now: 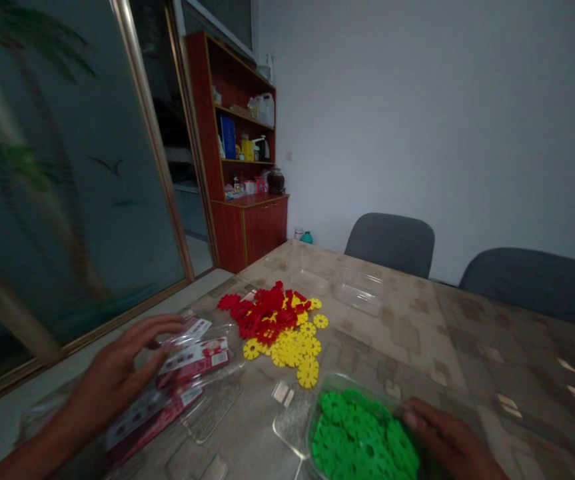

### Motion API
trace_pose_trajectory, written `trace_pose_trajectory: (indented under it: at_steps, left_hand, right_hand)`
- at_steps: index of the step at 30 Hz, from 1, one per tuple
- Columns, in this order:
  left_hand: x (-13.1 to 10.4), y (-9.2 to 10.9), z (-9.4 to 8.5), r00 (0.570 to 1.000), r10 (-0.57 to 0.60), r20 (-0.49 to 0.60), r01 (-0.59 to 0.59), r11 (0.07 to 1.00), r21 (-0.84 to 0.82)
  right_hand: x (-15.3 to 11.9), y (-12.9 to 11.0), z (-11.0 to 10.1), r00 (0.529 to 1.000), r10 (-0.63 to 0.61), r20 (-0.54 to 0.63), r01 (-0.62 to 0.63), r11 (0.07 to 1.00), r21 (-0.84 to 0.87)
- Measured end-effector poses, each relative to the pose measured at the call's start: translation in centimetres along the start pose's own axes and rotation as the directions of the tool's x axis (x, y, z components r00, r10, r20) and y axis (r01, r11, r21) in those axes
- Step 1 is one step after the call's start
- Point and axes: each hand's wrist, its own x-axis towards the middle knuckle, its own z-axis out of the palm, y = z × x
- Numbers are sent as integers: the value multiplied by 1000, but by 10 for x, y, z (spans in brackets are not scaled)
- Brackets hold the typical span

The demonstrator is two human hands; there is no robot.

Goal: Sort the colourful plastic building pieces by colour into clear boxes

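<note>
The left hand (122,367) is half open, fingers gently bent and thumb parted from them, its fingertips at clear plastic packaging (192,333) with pink-and-white printed cards (200,357); whether it grips the film cannot be told. The right hand (447,433) has its fingers partly curled, the tips at the right side of a clear, rounded-corner plastic container (352,380) near the bench's near edge; how firmly they close on it is unclear. Matte green notched discs (362,433) fill the container. Between the hands and farther out, yellow notched discs (292,347) with open centres lie loose, partly under a heap of red notched pieces (267,310). Beyond, toward the far corner of the stone-patterned bench (407,327), sits a clear, shallow rectangular tray (360,290).
</note>
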Motion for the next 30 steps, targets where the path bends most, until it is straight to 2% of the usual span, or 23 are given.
trace_pose_trajectory:
  at_steps: [2, 3, 4, 7, 10, 12, 14, 16, 19, 21, 23, 26, 30]
  left_hand:
    - [6, 30, 16, 982, -62, 177, 94, 980, -177]
    - [9, 45, 25, 956, -117, 269, 190, 945, -267]
    - [13, 59, 33, 915, -132, 381, 275, 896, -349]
    - [28, 92, 50, 779, -13, 626, 444, 717, -538]
    - [43, 104, 58, 663, 80, 744, 555, 615, -560]
    - [52, 101, 61, 633, 74, 770, 579, 615, -535]
    - [63, 94, 61, 649, 43, 759, 571, 632, -524]
    - [76, 88, 60, 699, -4, 715, 547, 648, -531]
    - [100, 81, 56, 807, -73, 586, 445, 726, -523]
    - [116, 77, 56, 893, -84, 442, 315, 818, -482]
    - [129, 73, 58, 951, -52, 306, 183, 889, -419]
    - [140, 66, 68, 981, 12, 193, 58, 935, -350]
    - [142, 62, 81, 985, 97, 139, -49, 947, -316]
  right_hand:
    - [7, -11, 6, 1000, 1, 15, -2, 1000, 26]
    - [11, -17, 10, 999, 4, 36, -5, 999, 38]
    - [16, -24, 13, 998, 1, 57, -3, 999, 50]
    - [33, -46, 27, 991, -90, 103, 83, 994, 65]
    - [49, -63, 45, 972, -223, 80, 216, 973, 80]
    - [59, -69, 58, 970, -230, 84, 218, 967, 131]
    - [71, -73, 68, 970, -218, 105, 195, 962, 191]
    - [83, -75, 75, 971, -213, 109, 180, 950, 256]
    - [102, -74, 83, 985, -165, 58, 133, 920, 369]
    - [113, -69, 87, 992, -123, 26, 101, 905, 414]
    - [121, -64, 93, 995, -95, 18, 78, 899, 431]
    - [129, -55, 98, 998, -56, 32, 35, 883, 468]
    - [138, -48, 98, 998, -4, 66, -31, 859, 511]
